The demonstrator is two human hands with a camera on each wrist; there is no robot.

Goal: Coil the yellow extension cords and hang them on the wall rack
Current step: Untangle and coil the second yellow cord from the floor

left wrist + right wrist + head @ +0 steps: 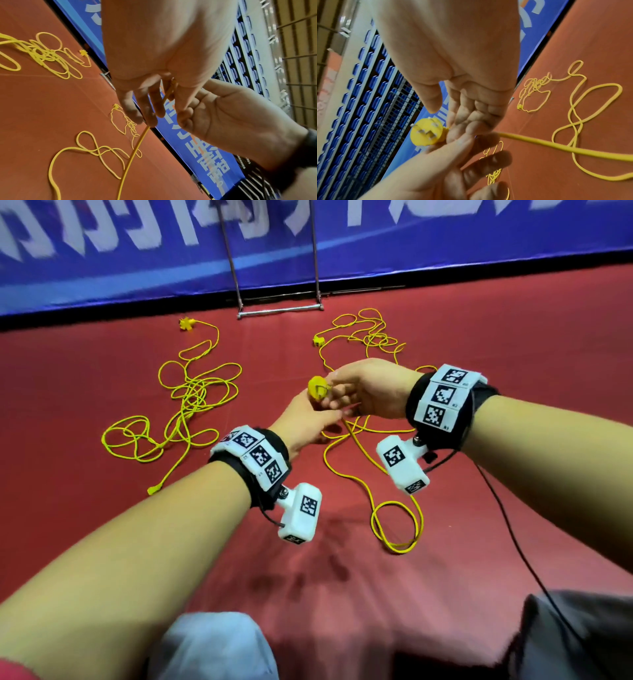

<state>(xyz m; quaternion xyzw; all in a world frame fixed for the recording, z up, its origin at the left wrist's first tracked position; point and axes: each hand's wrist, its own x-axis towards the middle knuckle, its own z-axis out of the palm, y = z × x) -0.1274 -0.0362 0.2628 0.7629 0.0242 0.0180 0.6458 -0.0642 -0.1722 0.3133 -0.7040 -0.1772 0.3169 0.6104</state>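
Tangles in the trailing cord could yank the plug from the pinching left hand; whether the right hand grips is unclear.

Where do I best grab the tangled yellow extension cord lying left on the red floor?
On the left yellow extension cord, probably pinch the near plug end from above: it lies clear of the loops, on a straight tail.

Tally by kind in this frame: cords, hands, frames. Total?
Yellow extension cords: 2, left cord loose on the floor, right cord gripped by both hands.
Hands: 2, left hand, right hand.
Metal frame: 1.
Total: 5.
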